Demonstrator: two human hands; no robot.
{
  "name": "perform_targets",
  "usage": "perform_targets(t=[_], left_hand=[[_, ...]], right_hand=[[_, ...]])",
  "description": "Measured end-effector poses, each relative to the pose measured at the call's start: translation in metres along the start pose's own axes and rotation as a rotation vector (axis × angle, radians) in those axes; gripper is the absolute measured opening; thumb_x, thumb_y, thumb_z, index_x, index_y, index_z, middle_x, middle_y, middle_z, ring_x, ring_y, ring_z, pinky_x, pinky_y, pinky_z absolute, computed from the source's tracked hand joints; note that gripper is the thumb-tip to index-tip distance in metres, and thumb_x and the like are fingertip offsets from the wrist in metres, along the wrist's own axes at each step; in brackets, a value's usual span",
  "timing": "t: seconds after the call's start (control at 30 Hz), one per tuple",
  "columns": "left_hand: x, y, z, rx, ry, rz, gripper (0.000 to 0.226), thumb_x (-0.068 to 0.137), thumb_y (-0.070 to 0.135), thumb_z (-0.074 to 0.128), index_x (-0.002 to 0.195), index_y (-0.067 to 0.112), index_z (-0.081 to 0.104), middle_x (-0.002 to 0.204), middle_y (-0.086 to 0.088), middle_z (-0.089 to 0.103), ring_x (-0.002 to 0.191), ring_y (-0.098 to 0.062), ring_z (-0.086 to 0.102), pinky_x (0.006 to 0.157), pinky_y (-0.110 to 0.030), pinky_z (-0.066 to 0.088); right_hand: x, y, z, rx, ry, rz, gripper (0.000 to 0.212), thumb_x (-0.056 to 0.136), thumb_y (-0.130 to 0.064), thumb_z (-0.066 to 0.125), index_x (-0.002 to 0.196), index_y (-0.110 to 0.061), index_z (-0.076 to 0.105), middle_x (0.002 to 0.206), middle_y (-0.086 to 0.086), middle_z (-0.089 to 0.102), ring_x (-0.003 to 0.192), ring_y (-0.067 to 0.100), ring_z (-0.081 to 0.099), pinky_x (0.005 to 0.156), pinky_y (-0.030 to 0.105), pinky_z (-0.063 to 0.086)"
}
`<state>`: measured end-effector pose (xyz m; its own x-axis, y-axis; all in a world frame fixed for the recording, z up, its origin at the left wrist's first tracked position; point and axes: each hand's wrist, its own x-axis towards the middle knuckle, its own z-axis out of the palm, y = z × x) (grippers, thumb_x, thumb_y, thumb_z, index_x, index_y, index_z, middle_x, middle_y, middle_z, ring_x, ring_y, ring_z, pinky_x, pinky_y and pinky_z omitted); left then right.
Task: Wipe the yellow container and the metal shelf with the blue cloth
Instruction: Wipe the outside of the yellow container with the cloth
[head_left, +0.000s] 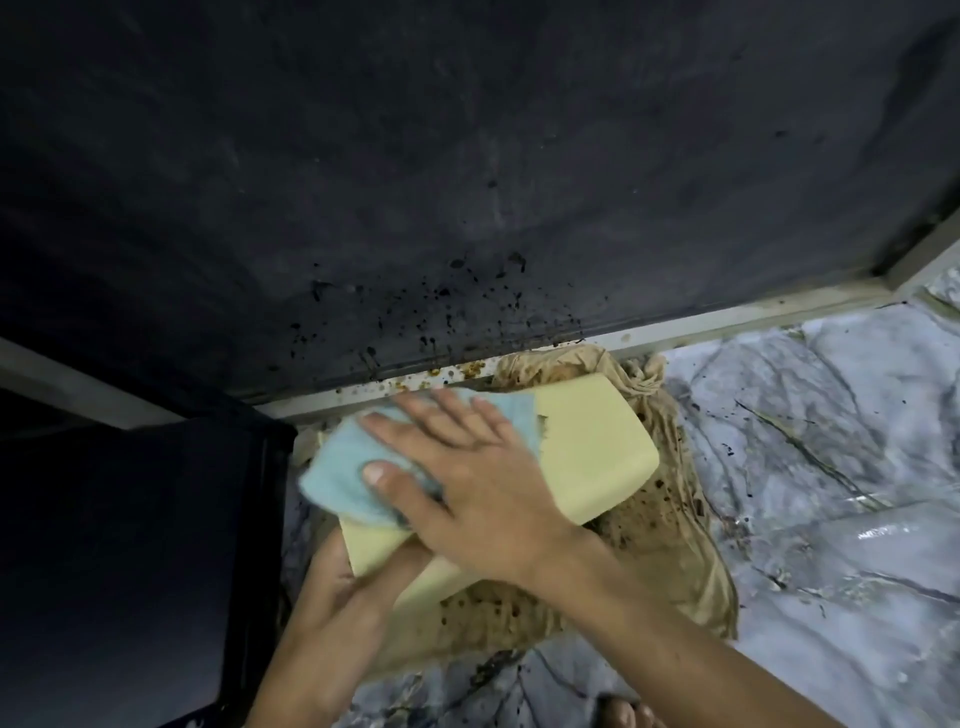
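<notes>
A pale yellow container (592, 447) lies on its side on a stained brown cloth in the middle of the view. My right hand (462, 478) presses flat on a light blue cloth (343, 467) spread over the container's left end, fingers apart and pointing left. My left hand (337, 587) grips the container's near left corner from below, partly hidden under my right forearm. The metal shelf frame (675, 325) runs as a pale grimy bar behind the container.
A dark, spattered wall (415, 182) fills the upper view. A black box-like object (130, 545) stands at the left. The stained brown cloth (665, 551) lies on a marble-patterned plastic sheet (805, 441). Toes of a foot (623, 714) show at the bottom edge.
</notes>
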<state>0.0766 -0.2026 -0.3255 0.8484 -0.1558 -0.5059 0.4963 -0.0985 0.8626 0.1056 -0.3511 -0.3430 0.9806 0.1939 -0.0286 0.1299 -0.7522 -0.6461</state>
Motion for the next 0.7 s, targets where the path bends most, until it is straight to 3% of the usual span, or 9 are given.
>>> perform_targets(t=[0.1, 0.2, 0.33, 0.4, 0.43, 0.5, 0.57, 0.63, 0.7], left_hand=[[-0.003, -0.003, -0.004, 0.013, 0.064, -0.046, 0.043, 0.067, 0.029, 0.088, 0.110, 0.030, 0.078, 0.114, 0.000, 0.082, 0.107, -0.018, 0.077, 0.103, -0.047, 0.053], [-0.005, -0.002, -0.003, 0.024, 0.075, -0.076, 0.039, 0.070, 0.024, 0.089, 0.107, 0.031, 0.078, 0.110, 0.005, 0.083, 0.104, -0.013, 0.077, 0.093, -0.038, 0.053], [-0.006, 0.001, 0.007, 0.050, 0.012, -0.014, 0.038, 0.084, 0.005, 0.067, 0.114, 0.026, 0.071, 0.107, 0.001, 0.084, 0.098, -0.005, 0.078, 0.077, -0.021, 0.061], [-0.007, 0.000, 0.007, 0.025, 0.017, -0.045, 0.045, 0.094, -0.013, 0.051, 0.110, 0.027, 0.065, 0.106, -0.001, 0.078, 0.086, 0.009, 0.076, 0.066, -0.009, 0.058], [-0.009, 0.000, 0.004, 0.017, 0.008, -0.060, 0.046, 0.094, -0.015, 0.052, 0.111, 0.026, 0.065, 0.108, 0.000, 0.077, 0.087, 0.009, 0.076, 0.067, -0.010, 0.058], [-0.011, 0.010, -0.003, 0.042, -0.058, -0.087, 0.045, 0.081, -0.005, 0.078, 0.118, 0.019, 0.072, 0.114, -0.006, 0.082, 0.100, -0.011, 0.079, 0.082, -0.030, 0.061], [-0.005, 0.027, -0.015, -0.047, -0.074, -0.184, 0.069, 0.056, 0.019, 0.094, 0.121, 0.012, 0.073, 0.114, -0.015, 0.081, 0.100, -0.029, 0.080, 0.081, -0.047, 0.063], [0.012, 0.050, -0.017, -0.105, -0.036, -0.211, 0.062, 0.071, 0.050, 0.081, 0.122, 0.015, 0.072, 0.118, -0.021, 0.079, 0.108, -0.036, 0.076, 0.078, -0.051, 0.065], [0.029, 0.072, -0.010, -0.110, 0.048, -0.283, 0.052, 0.093, 0.056, 0.055, 0.115, 0.013, 0.073, 0.107, -0.021, 0.082, 0.098, -0.037, 0.078, 0.071, -0.046, 0.063]], right_hand=[[-0.019, 0.071, -0.015, -0.069, 0.097, 0.231, 0.055, 0.097, -0.067, 0.020, 0.150, -0.052, 0.020, 0.164, -0.016, 0.018, 0.153, 0.010, 0.003, 0.123, 0.042, -0.001], [-0.021, 0.100, -0.026, -0.079, 0.158, 0.415, 0.056, 0.097, -0.065, 0.022, 0.150, -0.047, 0.028, 0.164, -0.015, 0.023, 0.153, 0.011, 0.006, 0.123, 0.043, 0.000], [-0.013, 0.007, -0.002, -0.035, 0.026, 0.063, 0.052, 0.104, -0.053, 0.015, 0.154, -0.041, 0.014, 0.166, -0.014, 0.008, 0.153, 0.013, -0.011, 0.121, 0.045, -0.012], [-0.015, -0.029, 0.006, 0.085, -0.029, -0.133, 0.050, 0.104, -0.051, 0.022, 0.153, -0.041, 0.021, 0.165, -0.015, 0.013, 0.153, 0.010, -0.006, 0.121, 0.041, -0.012], [-0.014, -0.026, 0.007, 0.089, -0.004, -0.175, 0.050, 0.103, -0.051, 0.027, 0.152, -0.041, 0.027, 0.164, -0.016, 0.019, 0.153, 0.009, 0.001, 0.122, 0.041, -0.007], [-0.017, 0.013, 0.001, 0.026, 0.117, -0.126, 0.053, 0.100, -0.058, 0.030, 0.150, -0.041, 0.035, 0.161, -0.017, 0.029, 0.152, 0.008, 0.013, 0.123, 0.043, 0.006], [-0.027, 0.071, -0.012, 0.009, 0.189, 0.077, 0.056, 0.096, -0.064, 0.030, 0.148, -0.044, 0.036, 0.159, -0.020, 0.031, 0.150, 0.007, 0.017, 0.121, 0.048, 0.014], [-0.041, 0.119, -0.024, 0.067, 0.216, 0.189, 0.054, 0.094, -0.064, 0.036, 0.146, -0.047, 0.039, 0.157, -0.021, 0.033, 0.150, 0.006, 0.019, 0.120, 0.049, 0.019], [-0.048, 0.144, -0.026, 0.205, 0.256, 0.125, 0.049, 0.093, -0.057, 0.049, 0.141, -0.043, 0.050, 0.153, -0.017, 0.042, 0.148, 0.007, 0.025, 0.120, 0.046, 0.025]])
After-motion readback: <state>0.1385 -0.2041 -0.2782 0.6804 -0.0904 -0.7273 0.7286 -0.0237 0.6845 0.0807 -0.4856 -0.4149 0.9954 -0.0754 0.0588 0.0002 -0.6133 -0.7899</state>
